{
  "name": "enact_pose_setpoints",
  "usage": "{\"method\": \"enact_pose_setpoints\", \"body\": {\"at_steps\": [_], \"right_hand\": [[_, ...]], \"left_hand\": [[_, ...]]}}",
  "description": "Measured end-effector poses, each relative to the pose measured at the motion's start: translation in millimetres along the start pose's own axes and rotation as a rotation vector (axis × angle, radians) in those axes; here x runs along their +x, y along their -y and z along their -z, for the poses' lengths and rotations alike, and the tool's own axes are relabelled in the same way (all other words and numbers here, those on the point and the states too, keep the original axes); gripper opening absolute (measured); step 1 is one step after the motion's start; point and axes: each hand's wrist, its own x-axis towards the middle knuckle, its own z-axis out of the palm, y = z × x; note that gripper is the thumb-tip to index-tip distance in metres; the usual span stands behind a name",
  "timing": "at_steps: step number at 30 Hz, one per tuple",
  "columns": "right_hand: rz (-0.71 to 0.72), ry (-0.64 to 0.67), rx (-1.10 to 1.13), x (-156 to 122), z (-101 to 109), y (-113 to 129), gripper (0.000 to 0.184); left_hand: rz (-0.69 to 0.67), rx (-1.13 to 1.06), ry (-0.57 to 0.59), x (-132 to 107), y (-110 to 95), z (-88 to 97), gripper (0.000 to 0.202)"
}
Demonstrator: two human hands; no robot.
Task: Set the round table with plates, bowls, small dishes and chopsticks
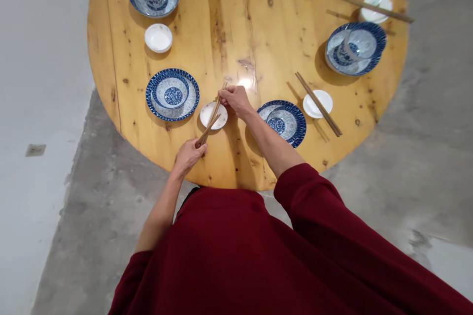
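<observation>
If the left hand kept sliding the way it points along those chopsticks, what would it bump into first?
Probably the small white dish. The left hand holds the near end of the chopsticks, which slant up and right across that dish toward the right hand. Height above the dish is hard to judge.

Round wooden table (254, 24), honey-coloured pine, knots and dark grain streaks across the top; a board seam runs down its left side. Varnish glossy: one bright glare spot (247, 82) near the middle of the near half. Soft shadows lie on the top along the far edge. Floor (424, 157) bare grey concrete, mottled and scuffed, under and to the right of the table. To the left a paler, smoother strip of floor (40, 59), its border with the rough concrete running on a slant. A small rectangular plate (35, 149) sits flush in that pale strip. Light even, indoor.
</observation>
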Motion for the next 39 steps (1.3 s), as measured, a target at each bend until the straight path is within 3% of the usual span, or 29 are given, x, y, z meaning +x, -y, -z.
{"method": "enact_pose_setpoints", "body": {"at_steps": [18, 27, 39], "right_hand": [[-0.007, -0.021, 0.027, -8, -1, 5, 0.026], [-0.033, -0.03, 0.064, -5, -3, 3, 0.031], [-0.034, -0.022, 0.092, -4, -2, 1, 0.027]], "left_hand": [[-0.048, 0.019, -0.029, -1, 2, 5.2, 0.031], [-0.042, -0.11, -0.033, 4, 10, 2.1, 0.037], [-0.054, -0.103, -0.021, 5, 8, 4.1, 0.036]]}}
